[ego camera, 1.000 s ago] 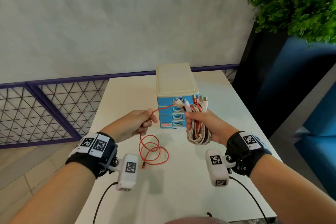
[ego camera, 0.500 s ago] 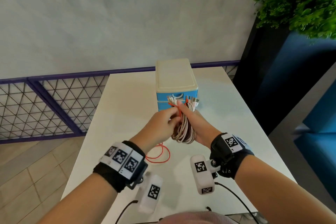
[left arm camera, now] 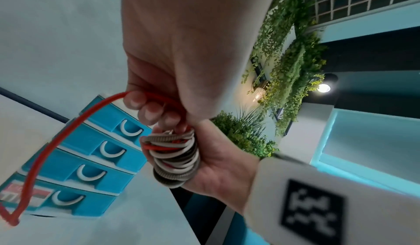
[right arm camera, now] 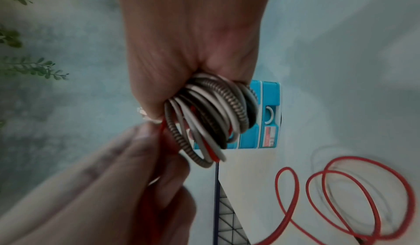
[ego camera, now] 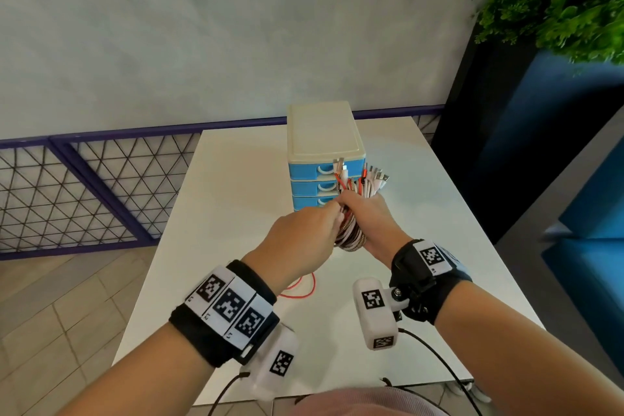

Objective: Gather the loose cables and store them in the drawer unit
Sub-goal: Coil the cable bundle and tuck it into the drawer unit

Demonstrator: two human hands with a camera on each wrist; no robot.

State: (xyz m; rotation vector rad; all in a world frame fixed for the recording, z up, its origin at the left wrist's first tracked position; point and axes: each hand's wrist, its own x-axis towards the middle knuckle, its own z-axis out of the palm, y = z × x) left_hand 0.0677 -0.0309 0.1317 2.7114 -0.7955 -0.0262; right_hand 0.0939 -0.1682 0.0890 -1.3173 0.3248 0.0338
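**Cable bundle and drawer unit, held above the table**

Item 1. Blue plastic four-drawer unit with a cream lid: stands upright on the white rectangular table, toward its far edge. All four drawers sit pushed in, each with a white crescent pull; the lowest carries a red and white label. Contents of the drawers cannot be seen from any view. Nothing lies on the lid.

Item 2. Coiled bundle of white, red and grey braided cables: held in the air just in front of the unit's drawer fronts, outside any drawer. Connector ends fan out above the fist, level with the upper drawers. The coils hang below the fist as stacked loops.

Item 3. Loose red thin cable: partly lying in open loops on the table near the person, partly lifted; one strand arcs up from the table to the left hand, passing in front of the drawer fronts in the left wrist view.

Item 4. Right hand: fingers wrapped tight round the cable bundle, clamped on its middle.

Item 5. Left hand: pressed against the bundle's left side, fingers curled together and pinching the red cable's lifted strand.

Item 6. Surroundings: purple metal mesh fence behind the table, green leafy plant in a dark planter at the right.
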